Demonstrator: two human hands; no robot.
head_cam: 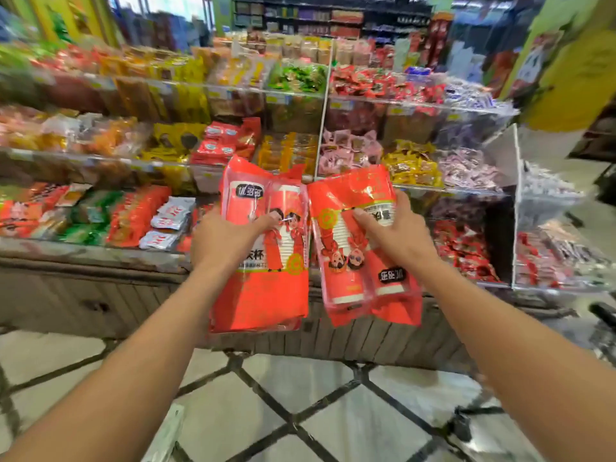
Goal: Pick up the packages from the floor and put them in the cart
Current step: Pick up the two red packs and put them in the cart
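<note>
Two red packages of paper cups are held up side by side in front of a snack display. My left hand (226, 240) grips the left package (263, 288), which is upright with cartoon figures on its front. My right hand (396, 233) grips the right package (363, 278), which is turned upside down. The two packages touch along their inner edges. A dark cart handle and frame (603, 315) shows at the right edge, mostly out of view.
Tiered clear bins of wrapped snacks (300, 155) stand straight ahead on a wooden-panelled base (100, 305). The floor is pale tile with dark diagonal lines (300, 411). A white item (166, 431) lies on the floor at lower left. A yellow pillar (573, 61) rises at right.
</note>
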